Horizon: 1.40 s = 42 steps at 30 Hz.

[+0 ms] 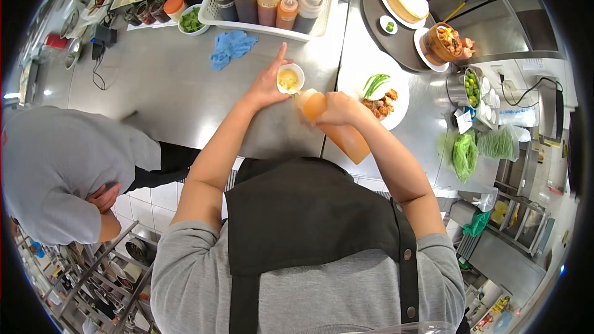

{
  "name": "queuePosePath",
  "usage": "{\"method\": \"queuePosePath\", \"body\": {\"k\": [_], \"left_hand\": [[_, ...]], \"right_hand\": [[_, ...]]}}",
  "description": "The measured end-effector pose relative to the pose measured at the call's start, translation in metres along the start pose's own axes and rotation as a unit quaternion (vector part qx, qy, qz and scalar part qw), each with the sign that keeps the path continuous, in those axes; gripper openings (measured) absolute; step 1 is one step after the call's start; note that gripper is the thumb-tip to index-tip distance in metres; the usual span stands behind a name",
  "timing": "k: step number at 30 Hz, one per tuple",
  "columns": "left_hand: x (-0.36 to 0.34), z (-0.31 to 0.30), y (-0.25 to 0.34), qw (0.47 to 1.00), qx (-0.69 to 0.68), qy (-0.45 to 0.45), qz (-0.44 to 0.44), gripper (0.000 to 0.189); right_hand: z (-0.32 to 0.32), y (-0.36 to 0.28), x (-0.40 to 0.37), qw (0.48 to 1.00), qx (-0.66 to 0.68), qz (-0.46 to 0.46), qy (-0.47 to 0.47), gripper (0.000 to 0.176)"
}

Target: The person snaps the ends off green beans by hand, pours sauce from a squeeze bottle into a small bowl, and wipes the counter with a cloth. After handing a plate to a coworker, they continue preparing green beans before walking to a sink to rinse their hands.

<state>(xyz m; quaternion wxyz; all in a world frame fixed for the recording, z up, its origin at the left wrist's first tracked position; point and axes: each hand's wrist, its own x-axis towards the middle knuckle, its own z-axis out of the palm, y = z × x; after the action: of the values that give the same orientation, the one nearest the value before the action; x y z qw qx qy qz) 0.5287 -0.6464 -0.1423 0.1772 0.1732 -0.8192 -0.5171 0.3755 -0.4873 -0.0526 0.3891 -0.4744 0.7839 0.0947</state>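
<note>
My left hand (266, 88) is curved around the side of a small white cup (299, 77), one finger stretched upward past it. Pale yellowish, chunky contents (288, 79) lie inside the cup. My right hand (337, 109) is wrapped around a squeeze bottle (351, 143) of orange sauce. The bottle is tilted, its nozzle end at the cup's lower rim. Beside my right hand, a white plate (396, 80) bears browned pieces of food (380, 106) and green strips (375, 84).
A white basket (266, 29) of several squeeze bottles stands at the back, near a crumpled blue cloth (232, 47). A dark tray (373, 15) holds a clay pot of food (443, 42). Bagged greens (465, 156) lie right. A co-worker in grey (74, 167) stands left.
</note>
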Motion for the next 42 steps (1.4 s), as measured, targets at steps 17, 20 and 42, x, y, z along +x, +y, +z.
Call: {"method": "queuePosePath", "body": {"k": [17,20,42], "left_hand": [[0.013,-0.086,-0.051,0.947,0.268,0.154,-0.082,0.055],[0.013,-0.092,-0.064,0.913,0.318,0.236,-0.096,0.038],[-0.014,-0.065,-0.064,0.892,0.244,0.363,-0.111,0.018]], "right_hand": [[-0.004,0.006,0.004,0.999,0.039,0.003,-0.017,0.068],[-0.001,0.007,0.005,0.999,0.034,0.002,-0.014,0.068],[0.010,0.028,-0.020,0.949,0.273,-0.146,0.065,0.078]]}}
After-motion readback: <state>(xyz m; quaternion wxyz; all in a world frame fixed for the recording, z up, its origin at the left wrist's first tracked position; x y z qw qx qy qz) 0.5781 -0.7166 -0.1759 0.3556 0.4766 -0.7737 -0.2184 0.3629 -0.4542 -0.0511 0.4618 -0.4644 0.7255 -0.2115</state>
